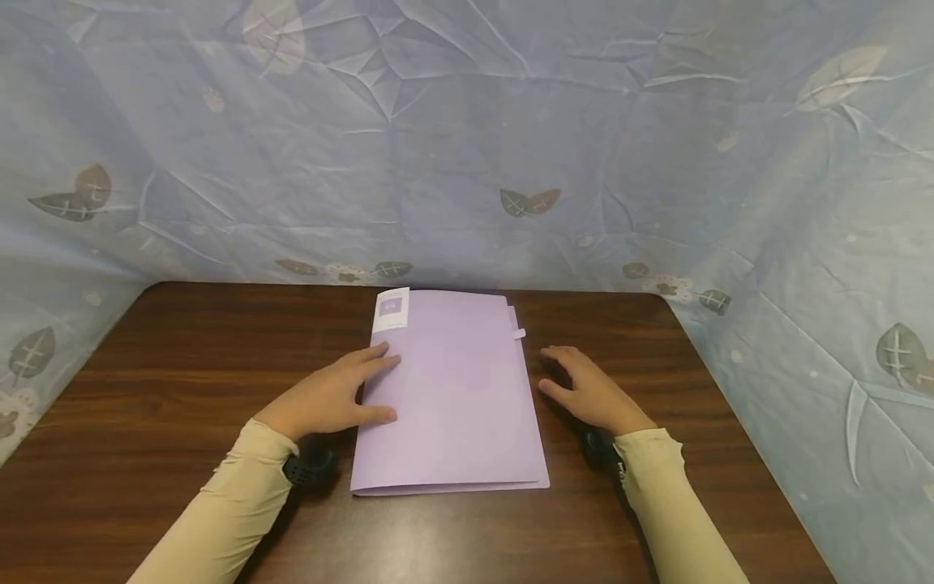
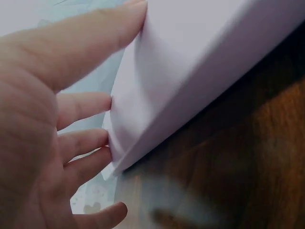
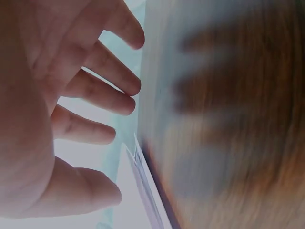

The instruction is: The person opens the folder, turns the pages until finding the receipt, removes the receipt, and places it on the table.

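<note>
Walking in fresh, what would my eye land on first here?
Probably the pale purple rectangular folder, lying on the dark brown wooden-looking table. A person's bare left hand touches its left side; the bare right hand is beside its right edge, apart from it. Behind hangs a creased, leaf-printed bluish cloth.

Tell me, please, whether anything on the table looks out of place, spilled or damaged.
I see nothing spilled or damaged. Only a small white tab stands out slightly: it sticks out past the right edge of the purple folder, breaking its neat outline, though it may simply be an index tab.
</note>
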`<move>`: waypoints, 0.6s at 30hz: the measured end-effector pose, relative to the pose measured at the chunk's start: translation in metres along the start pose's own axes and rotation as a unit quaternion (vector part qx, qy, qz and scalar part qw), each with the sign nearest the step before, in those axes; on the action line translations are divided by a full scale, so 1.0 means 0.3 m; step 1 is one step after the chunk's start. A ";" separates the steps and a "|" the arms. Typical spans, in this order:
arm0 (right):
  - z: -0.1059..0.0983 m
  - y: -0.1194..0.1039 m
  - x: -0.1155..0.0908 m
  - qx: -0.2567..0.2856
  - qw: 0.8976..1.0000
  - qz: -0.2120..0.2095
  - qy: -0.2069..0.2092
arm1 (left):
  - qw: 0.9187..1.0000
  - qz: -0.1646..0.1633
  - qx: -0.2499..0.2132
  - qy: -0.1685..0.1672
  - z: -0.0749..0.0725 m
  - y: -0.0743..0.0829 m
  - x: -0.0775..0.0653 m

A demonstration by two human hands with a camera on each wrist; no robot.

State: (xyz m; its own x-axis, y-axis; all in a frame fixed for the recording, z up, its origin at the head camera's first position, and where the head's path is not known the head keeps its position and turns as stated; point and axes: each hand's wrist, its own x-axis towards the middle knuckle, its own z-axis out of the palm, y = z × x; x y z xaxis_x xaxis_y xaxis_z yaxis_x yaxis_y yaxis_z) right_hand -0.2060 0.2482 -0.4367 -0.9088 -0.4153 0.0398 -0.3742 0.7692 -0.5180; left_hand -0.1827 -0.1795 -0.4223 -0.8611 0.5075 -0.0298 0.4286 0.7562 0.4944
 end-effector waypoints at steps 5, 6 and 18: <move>0.010 -0.019 0.010 0.022 1.000 -0.012 -0.002 | 1.000 -0.003 -0.007 0.000 0.015 -0.002 0.011; 0.012 -0.022 0.013 0.024 1.000 -0.015 -0.004 | 1.000 -0.005 -0.008 0.000 0.017 -0.002 0.014; 0.036 -0.053 0.051 0.026 0.998 -0.043 -0.041 | 1.000 -0.020 -0.014 0.007 0.014 -0.019 0.060</move>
State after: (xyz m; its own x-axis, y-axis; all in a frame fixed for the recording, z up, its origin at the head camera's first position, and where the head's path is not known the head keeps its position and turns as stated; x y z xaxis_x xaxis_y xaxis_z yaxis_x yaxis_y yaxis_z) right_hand -0.2120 0.2244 -0.4373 -0.8545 -0.5192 0.0179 -0.4389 0.7031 -0.5595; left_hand -0.1996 -0.1730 -0.4294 -0.8815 0.4706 -0.0378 0.3857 0.7641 0.5171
